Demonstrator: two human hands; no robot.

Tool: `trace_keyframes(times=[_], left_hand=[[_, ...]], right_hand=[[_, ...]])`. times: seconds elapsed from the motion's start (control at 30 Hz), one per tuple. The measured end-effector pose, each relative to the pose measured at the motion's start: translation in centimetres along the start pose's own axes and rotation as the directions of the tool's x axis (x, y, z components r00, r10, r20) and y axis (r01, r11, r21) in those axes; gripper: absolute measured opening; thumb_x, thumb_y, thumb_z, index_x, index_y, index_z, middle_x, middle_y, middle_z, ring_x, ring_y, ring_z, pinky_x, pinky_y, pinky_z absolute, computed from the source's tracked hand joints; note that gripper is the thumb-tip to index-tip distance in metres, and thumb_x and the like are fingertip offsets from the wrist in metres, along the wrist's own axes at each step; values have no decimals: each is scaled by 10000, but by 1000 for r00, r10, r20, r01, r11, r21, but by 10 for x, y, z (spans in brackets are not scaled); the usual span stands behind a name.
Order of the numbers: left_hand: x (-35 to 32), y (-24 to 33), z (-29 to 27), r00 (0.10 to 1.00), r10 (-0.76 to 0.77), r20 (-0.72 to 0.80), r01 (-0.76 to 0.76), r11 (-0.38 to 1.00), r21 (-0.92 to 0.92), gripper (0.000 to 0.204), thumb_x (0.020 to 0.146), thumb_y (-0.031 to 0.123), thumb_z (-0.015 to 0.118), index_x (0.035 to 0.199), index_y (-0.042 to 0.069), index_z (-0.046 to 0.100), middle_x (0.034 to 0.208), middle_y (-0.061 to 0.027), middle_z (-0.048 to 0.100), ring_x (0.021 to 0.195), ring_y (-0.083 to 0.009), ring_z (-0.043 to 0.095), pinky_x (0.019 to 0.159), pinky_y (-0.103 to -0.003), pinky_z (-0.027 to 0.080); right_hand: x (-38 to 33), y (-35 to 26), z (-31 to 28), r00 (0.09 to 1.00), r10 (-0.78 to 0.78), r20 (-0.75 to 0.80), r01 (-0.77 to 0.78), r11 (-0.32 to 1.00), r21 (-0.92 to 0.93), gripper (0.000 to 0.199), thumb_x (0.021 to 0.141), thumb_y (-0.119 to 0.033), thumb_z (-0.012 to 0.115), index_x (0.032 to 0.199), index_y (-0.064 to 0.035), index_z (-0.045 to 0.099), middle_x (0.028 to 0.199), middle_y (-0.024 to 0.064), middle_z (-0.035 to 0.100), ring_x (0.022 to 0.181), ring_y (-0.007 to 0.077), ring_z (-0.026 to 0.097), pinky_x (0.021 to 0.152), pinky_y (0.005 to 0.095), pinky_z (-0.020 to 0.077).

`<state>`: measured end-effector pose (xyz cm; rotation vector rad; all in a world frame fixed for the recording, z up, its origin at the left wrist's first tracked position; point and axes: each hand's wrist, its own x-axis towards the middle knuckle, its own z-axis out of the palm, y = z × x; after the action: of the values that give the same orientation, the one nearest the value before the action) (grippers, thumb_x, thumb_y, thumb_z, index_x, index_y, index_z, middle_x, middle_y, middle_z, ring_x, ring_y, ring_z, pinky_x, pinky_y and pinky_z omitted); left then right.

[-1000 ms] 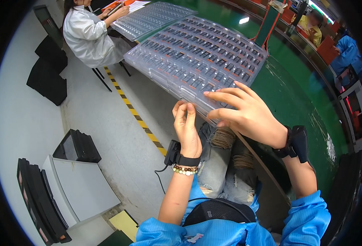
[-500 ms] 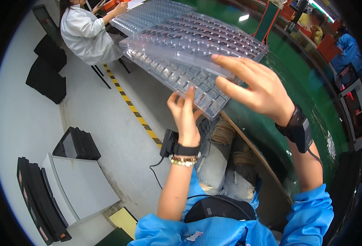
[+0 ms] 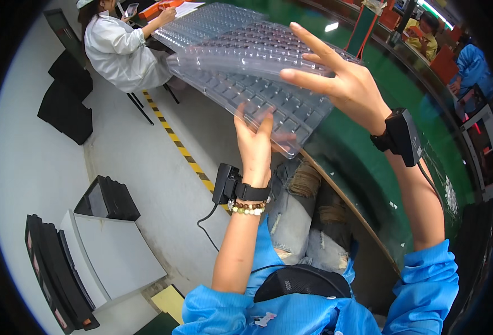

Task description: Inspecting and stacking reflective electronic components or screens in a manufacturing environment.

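I hold a clear plastic blister tray (image 3: 241, 61) with many small square pockets above the edge of a green table (image 3: 369, 156). My left hand (image 3: 256, 142) presses flat against its underside near the front edge, fingers pointing up. My right hand (image 3: 341, 84) rests on top of the tray's right part with fingers spread, thumb under the rim. The tray is tilted, lifted off the table. Both wrists carry black strapped devices. A second clear tray (image 3: 202, 22) lies further back on the table.
A person in a white coat (image 3: 118, 50) sits at the far left of the table. Black trays (image 3: 107, 198) and a grey stand (image 3: 112, 254) are on the floor at left. Yellow-black tape (image 3: 174, 137) marks the floor. People in blue and yellow work at the far right.
The tray has risen off the table and tilted up. My left hand moved from the tray's edge to flat under it; my right hand lifted and spread over the top.
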<state>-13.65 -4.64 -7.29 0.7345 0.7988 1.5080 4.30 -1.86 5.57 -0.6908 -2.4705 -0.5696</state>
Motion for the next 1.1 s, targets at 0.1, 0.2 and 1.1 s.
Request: trace_keyframes(times=[0.1, 0.2, 1.1], left_hand=[[-3, 8, -2, 999, -14, 40, 13, 999, 38, 693, 1010, 71, 534, 1550, 111, 101, 1343, -266, 579, 660, -310, 736, 419, -281, 554], [-8, 9, -4, 995, 70, 65, -72, 997, 22, 615, 997, 44, 550, 1514, 59, 219, 1322, -236, 585, 860, -222, 707, 580, -278, 611], [-266, 206, -310, 723, 280, -631, -181, 959, 218, 400, 973, 137, 565, 1353, 12, 556, 1157, -149, 684, 958, -244, 677, 825, -375, 569]], right_hand=[[2, 2, 5, 982, 153, -114, -142, 985, 93, 580, 820, 0, 595, 1357, -215, 624, 1302, 132, 664, 1064, 289, 711, 866, 329, 601], [3, 9, 3, 957, 35, -289, -19, 998, 60, 408, 784, 13, 629, 1171, -90, 705, 1145, 125, 732, 999, 279, 732, 840, 315, 606], [-151, -92, -75, 991, 51, -125, -59, 996, -63, 201, 837, -157, 757, 1019, -175, 674, 1093, 83, 745, 977, 244, 732, 834, 353, 599]])
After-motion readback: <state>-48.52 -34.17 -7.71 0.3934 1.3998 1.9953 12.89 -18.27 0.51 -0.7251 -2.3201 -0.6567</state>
